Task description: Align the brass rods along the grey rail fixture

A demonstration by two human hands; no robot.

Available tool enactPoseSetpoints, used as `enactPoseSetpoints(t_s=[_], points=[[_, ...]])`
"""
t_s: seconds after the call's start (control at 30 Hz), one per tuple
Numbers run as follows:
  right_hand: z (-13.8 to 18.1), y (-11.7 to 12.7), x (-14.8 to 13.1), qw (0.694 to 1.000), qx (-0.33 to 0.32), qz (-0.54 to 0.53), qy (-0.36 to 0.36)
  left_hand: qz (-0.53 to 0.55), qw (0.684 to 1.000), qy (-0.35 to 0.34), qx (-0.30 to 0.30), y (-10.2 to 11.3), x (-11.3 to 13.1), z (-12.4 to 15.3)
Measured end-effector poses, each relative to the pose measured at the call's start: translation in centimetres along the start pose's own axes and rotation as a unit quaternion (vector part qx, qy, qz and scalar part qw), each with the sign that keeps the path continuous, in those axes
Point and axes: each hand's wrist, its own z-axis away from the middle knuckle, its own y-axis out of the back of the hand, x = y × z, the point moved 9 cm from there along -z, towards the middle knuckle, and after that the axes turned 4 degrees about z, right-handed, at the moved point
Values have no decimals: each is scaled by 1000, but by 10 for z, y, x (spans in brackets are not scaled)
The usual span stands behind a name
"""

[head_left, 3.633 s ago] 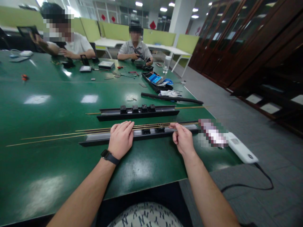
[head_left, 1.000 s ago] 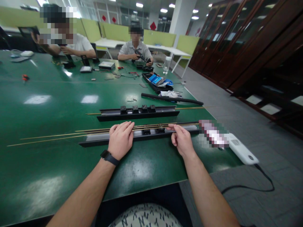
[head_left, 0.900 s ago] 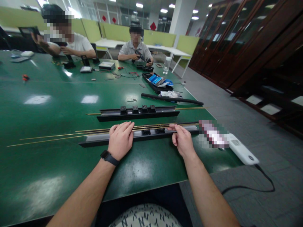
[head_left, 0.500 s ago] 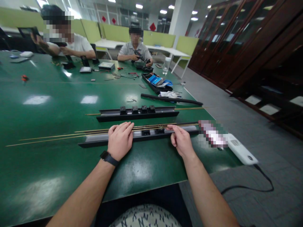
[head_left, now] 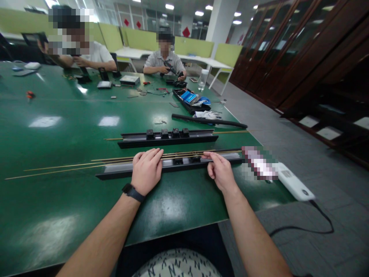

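A black metal channel with a pale inner face lies lengthwise before me on the green table. Thin brass rods run along it and stick out well past its left end. My left hand is curled over the channel and the rods, its fingertips at the far edge. At the right part, my right hand pinches a brass rod between thumb and forefinger, the other fingers folded in. Small black blocks sit in the channel between my hands. The fingers hide part of the rods.
A second black channel with several black blocks lies behind. Farther back are a black strip, a white glove and a tray. A pixelated phone-like object and a white device lie right. Two people sit opposite.
The nearest brass rod's left end has shifted slightly to the left. Both hands stay in nearly the same places.
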Motion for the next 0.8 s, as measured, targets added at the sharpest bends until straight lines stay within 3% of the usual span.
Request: enactPoseSetpoints(t_s=[0.27, 0.8], points=[[-2, 5, 0, 1000, 20, 4, 3, 2, 1000, 2, -5, -1, -1, 0], [2, -4, -1, 1000, -9, 18, -2, -6, 1000, 0, 3, 1, 1, 0]])
